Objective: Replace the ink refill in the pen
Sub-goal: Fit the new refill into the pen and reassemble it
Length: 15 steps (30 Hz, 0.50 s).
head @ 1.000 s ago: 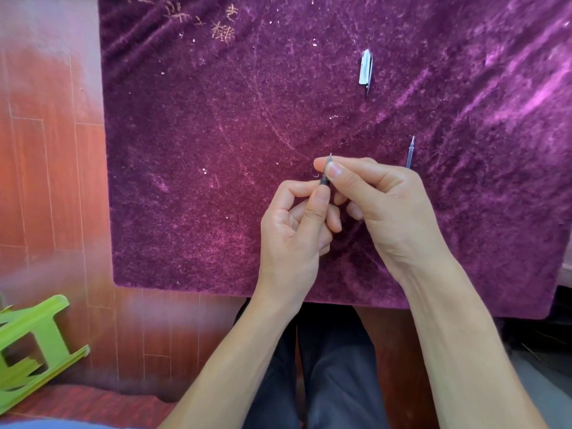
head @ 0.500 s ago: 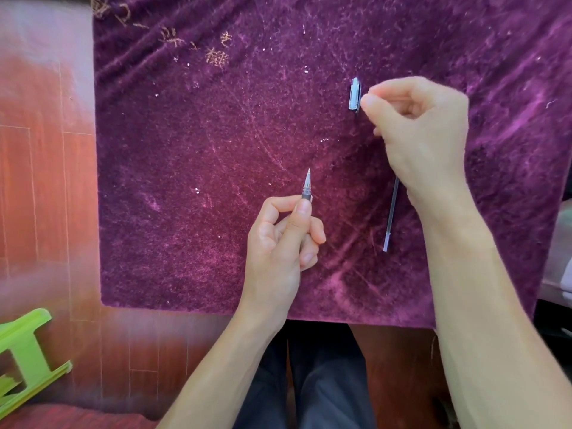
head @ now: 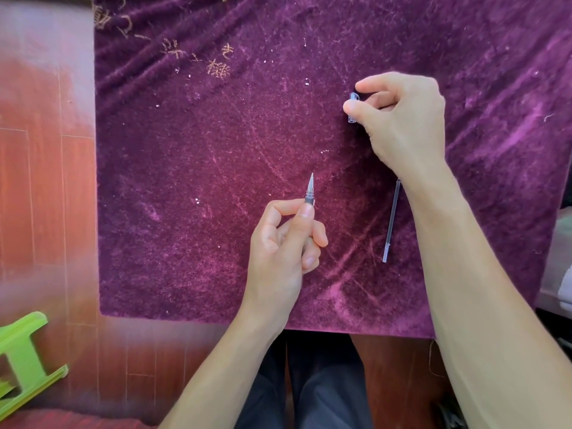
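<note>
Purple velvet cloth (head: 192, 218) covers the table. Nearest, the left hand (head: 283, 246) grips the light, stiff pen (head: 309, 190) by its barrel; a refill (head: 390, 221) lies beside; farther, right hand (head: 402, 119) pinches the slippery-looking cap (head: 353, 97).

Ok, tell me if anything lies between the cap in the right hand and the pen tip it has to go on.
Nothing visible does. Only bare purple cloth lies between the cap pinched in the right hand and the pen held tip-up by the left hand. The loose refill lies off to the side.
</note>
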Motion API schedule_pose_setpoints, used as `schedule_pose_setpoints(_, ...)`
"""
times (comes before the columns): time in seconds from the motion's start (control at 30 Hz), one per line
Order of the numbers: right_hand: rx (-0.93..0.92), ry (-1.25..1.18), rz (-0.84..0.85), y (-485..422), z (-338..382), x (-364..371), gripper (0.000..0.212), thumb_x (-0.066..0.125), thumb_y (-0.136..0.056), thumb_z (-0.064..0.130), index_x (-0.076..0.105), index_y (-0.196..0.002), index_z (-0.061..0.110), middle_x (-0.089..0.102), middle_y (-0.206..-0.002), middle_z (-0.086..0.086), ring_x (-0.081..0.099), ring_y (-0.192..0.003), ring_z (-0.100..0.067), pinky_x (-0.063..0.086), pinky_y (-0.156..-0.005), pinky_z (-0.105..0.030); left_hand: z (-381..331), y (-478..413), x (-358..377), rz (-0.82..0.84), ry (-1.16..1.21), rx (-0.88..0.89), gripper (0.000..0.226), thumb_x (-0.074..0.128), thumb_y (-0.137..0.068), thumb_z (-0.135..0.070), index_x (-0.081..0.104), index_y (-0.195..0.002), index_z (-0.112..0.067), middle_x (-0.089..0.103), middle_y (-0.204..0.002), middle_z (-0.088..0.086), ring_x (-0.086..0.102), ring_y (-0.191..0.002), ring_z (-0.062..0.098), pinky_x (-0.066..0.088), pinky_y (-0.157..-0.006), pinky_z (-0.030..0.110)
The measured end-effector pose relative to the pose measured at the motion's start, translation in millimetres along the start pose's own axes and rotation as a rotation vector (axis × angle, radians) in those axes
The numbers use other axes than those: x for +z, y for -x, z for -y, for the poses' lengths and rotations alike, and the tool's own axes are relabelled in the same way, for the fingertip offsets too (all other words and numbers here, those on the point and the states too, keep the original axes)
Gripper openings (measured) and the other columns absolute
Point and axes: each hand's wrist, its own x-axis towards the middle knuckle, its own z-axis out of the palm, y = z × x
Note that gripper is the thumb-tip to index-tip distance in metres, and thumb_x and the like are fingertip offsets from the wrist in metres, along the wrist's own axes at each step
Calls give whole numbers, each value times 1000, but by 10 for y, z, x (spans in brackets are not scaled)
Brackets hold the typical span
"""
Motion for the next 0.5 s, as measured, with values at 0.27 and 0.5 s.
schedule_pose_setpoints(0.27,13,16,25,-13,17,28,22,82,-87,29,80,-109,30,73,-69,16,68,-62,9,53,-70,-9,-41,-32,39,-6,-3,-17,11,56,-103,-24,58,-103,-13,63,-73,9,39,-46,8,34,-46,20)
schedule_pose_setpoints(0.5,72,-245,30,103,-28,-48,20,80,-91,22,82,-111,21,76,-76,10,69,-69,-1,55,-70,-22,-85,-34,37,34,-6,-47,18,53,-99,-19,60,-113,-11,71,-80,9,50,-49,14,43,-50,25)
